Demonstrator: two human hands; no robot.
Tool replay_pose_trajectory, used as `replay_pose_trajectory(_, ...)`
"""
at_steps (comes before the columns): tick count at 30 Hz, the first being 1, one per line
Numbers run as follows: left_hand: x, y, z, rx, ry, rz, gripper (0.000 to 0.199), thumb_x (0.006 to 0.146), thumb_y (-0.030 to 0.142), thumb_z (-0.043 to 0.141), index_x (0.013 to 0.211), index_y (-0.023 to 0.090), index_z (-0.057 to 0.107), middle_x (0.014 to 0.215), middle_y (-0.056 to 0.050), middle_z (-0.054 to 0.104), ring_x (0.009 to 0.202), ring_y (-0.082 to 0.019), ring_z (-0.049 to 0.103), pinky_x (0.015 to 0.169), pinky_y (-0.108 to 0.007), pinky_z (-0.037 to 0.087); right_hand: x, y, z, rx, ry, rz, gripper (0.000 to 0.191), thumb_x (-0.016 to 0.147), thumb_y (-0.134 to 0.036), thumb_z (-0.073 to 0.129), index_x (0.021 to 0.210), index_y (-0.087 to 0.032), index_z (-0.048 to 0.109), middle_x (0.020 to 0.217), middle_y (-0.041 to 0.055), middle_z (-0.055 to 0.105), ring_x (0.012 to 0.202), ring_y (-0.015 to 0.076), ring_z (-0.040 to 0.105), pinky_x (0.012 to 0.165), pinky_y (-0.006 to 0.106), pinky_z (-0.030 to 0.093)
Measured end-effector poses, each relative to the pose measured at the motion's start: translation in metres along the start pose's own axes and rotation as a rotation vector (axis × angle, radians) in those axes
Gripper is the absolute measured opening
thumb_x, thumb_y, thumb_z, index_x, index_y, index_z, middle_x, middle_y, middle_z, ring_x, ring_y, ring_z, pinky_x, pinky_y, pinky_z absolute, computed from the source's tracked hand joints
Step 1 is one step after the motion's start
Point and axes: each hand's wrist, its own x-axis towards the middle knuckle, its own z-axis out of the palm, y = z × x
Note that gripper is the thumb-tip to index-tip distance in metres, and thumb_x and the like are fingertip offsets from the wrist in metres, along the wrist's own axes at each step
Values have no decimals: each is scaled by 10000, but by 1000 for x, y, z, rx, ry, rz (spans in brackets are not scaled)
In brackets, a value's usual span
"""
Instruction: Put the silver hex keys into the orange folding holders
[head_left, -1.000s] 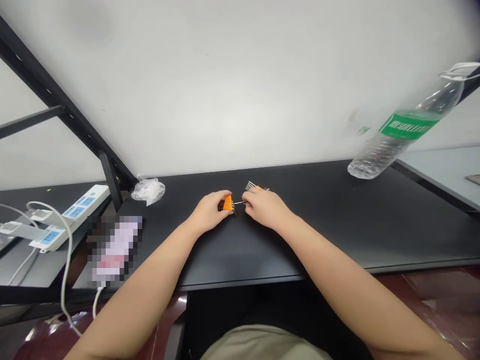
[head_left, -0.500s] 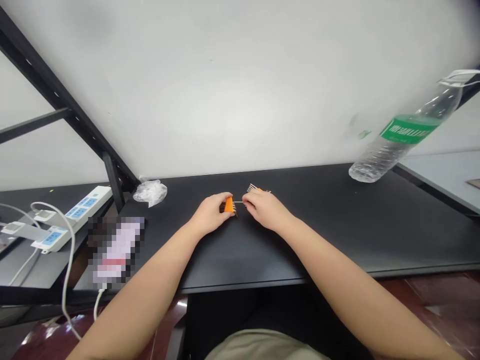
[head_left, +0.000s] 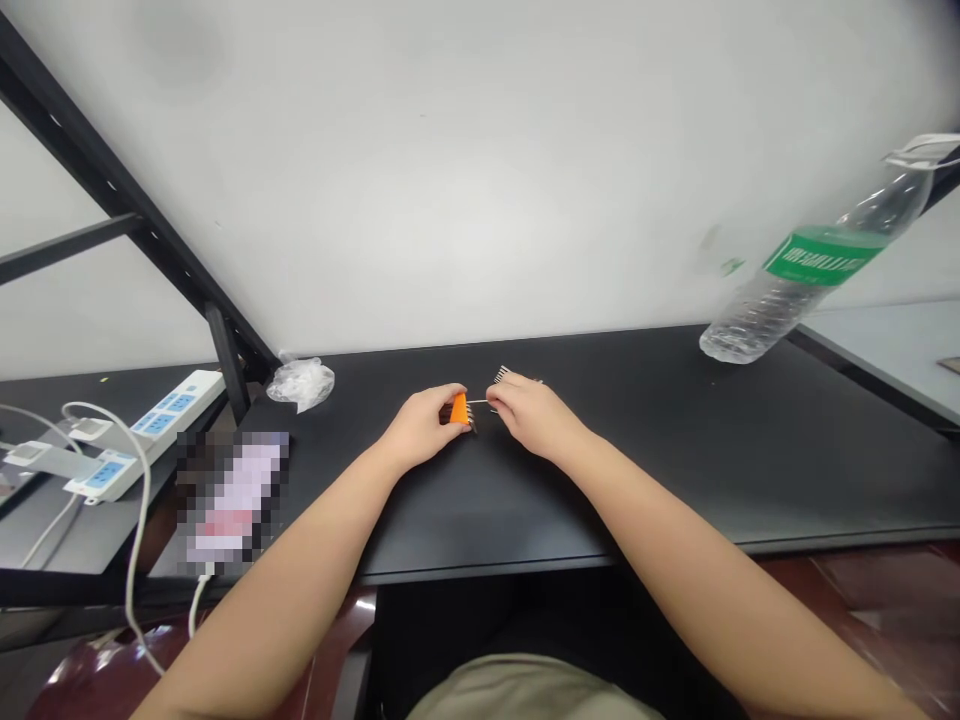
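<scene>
My left hand [head_left: 429, 424] is closed around an orange hex key holder [head_left: 459, 409], thumb above and fingers below. Several dark metal tips stick out of its right side. From the holder a thin, light metal hex key [head_left: 477, 402] reaches across to my right hand [head_left: 529, 408], whose thumb and fingers pinch its other end. Just behind the right hand lies a row of thin metal prongs [head_left: 501, 375]; the hand hides the rest of that piece.
A black tabletop [head_left: 660, 440] runs along a white wall. Crumpled clear plastic [head_left: 301, 383] lies at its back left, and a clear bottle with a green label [head_left: 817, 258] stands back right. At left are a blurred-out phone [head_left: 238, 500] with a cable and a white power strip [head_left: 154, 430].
My right hand has shifted very slightly to the right, away from the holder. The left hand stays in place around the orange holder.
</scene>
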Motion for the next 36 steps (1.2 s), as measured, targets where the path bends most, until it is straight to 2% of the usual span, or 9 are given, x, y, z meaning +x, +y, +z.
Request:
replay_pose_trajectory(4, 0, -2, -1, 30, -11, 27, 498, 810, 291, 761, 1290, 264, 630, 1183, -25, 711, 1015, -203, 696, 947, -338, 568, 0, 2, 1, 4, 19, -15, 201, 1010, -137, 466, 942, -196, 646, 983, 63, 631, 739, 159, 524, 687, 300, 379)
replay_pose_trajectory(11, 1, -1, -2, 103, -20, 51, 510, 807, 329, 770, 1297, 267, 642, 1156, -30, 716, 996, -218, 674, 921, -349, 555, -1, -2, 5, -17, 31, -61, 227, 995, -106, 465, 959, -191, 672, 984, 78, 615, 806, 180, 544, 670, 306, 374)
replay_pose_trajectory(16, 0, 9, -4, 155, -42, 84, 410, 815, 394, 768, 1203, 296, 682, 1037, -6, 729, 974, -228, 635, 873, -356, 541, 1, -8, 9, 140, 42, -100, 227, 986, -109, 478, 964, -200, 685, 1025, 68, 602, 828, 168, 546, 739, 300, 428)
replay_pose_trajectory(24, 0, 14, -2, 106, -77, 132, 368, 836, 369, 743, 1187, 274, 688, 1062, -16, 737, 948, -221, 659, 886, -362, 545, 7, -7, 17, 452, 71, 31, 161, 904, -102, 495, 963, -201, 609, 961, 48, 631, 867, 182, 596, 798, 329, 481)
replay_pose_trajectory(26, 0, 12, -1, 61, -73, 104, 442, 834, 369, 745, 1256, 268, 660, 1121, -27, 733, 969, -218, 683, 909, -360, 554, 6, -3, 13, 432, 52, 81, 153, 890, -120, 515, 986, -206, 598, 963, 42, 641, 854, 181, 600, 784, 321, 482)
replay_pose_trajectory(28, -2, 9, 0, 15, -55, 65, 561, 826, 367, 756, 1358, 275, 601, 1181, -31, 722, 1008, -212, 699, 949, -355, 557, 5, 4, 5, 309, 33, 128, 112, 888, -158, 548, 966, -209, 609, 959, 44, 643, 847, 185, 596, 776, 318, 472)
replay_pose_trajectory(30, -3, 7, 0, -1, -40, 40, 625, 822, 362, 762, 1409, 290, 562, 1207, -25, 716, 1026, -204, 705, 975, -351, 556, 3, 12, -2, 149, -16, 183, 50, 889, -208, 587, 908, -207, 633, 976, 63, 648, 838, 193, 597, 761, 320, 458)
replay_pose_trajectory(32, -3, 5, 0, 10, -39, 42, 609, 830, 351, 755, 1408, 302, 569, 1223, -17, 714, 1026, -198, 706, 981, -349, 556, 2, 17, -6, 33, -128, 228, 32, 869, -227, 630, 866, -203, 650, 968, 84, 661, 822, 206, 606, 723, 319, 441)
replay_pose_trajectory(36, -1, 5, 0, 58, -17, 107, 545, 877, 336, 710, 1409, 323, 589, 1287, -19, 695, 1064, -204, 690, 1000, -363, 543, 0, 14, -5, -102, -371, 329, 92, 817, -162, 650, 736, -196, 625, 749, 83, 650, 692, 216, 599, 632, 321, 389)
